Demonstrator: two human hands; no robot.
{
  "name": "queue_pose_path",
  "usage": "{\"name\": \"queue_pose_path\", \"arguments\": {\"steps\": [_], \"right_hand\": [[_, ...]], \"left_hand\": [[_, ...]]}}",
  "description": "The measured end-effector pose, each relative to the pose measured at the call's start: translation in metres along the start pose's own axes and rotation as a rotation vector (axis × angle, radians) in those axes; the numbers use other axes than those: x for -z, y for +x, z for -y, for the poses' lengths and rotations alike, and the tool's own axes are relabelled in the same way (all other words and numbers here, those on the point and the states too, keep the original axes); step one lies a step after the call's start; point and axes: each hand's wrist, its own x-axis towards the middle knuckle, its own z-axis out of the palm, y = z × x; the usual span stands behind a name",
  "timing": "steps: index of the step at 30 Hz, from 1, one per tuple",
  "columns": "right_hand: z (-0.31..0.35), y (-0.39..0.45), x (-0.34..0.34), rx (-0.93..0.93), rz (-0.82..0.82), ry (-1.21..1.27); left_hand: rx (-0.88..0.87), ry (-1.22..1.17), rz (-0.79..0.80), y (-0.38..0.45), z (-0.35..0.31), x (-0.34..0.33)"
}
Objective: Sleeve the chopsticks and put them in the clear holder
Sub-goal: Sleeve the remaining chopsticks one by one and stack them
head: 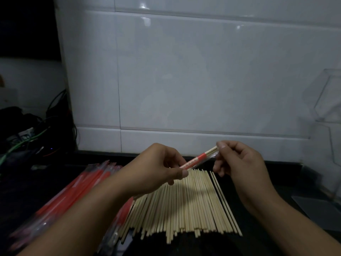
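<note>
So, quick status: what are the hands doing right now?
Left hand and right hand both pinch one red-and-clear sleeved pair of wooden chopsticks. Clear plastic holder right, empty. Nothing in the way.

Dark counter bears bare chopsticks beside red sleeves.

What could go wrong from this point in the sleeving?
1. The left hand and right hand hold the half-sleeved pair right above the loose chopsticks; a slip may drop it among them.
2. The clear holder stands far right against the pale wall, so a hasty reach could knock it.
</note>
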Motion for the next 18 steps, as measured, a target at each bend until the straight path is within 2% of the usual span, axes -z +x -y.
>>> {"name": "queue_pose_path", "arguments": {"steps": [4, 12, 16, 18], "right_hand": [[-0.001, -0.002, 0.002, -0.018, 0.039, -0.012], [0.002, 0.007, 0.013, -0.142, -0.037, 0.179], [0.005, 0.006, 0.009, -0.196, 0.050, 0.334], [0.004, 0.002, 0.004, -0.219, 0.181, 0.243]], "left_hand": [[0.002, 0.002, 0.013, 0.001, 0.001, -0.003], [0.015, -0.001, 0.026, 0.000, 0.002, 0.004], [-0.008, -0.124, -0.144, 0.002, -0.002, -0.009], [0.017, -0.263, -0.223, 0.003, -0.006, -0.021]]}}
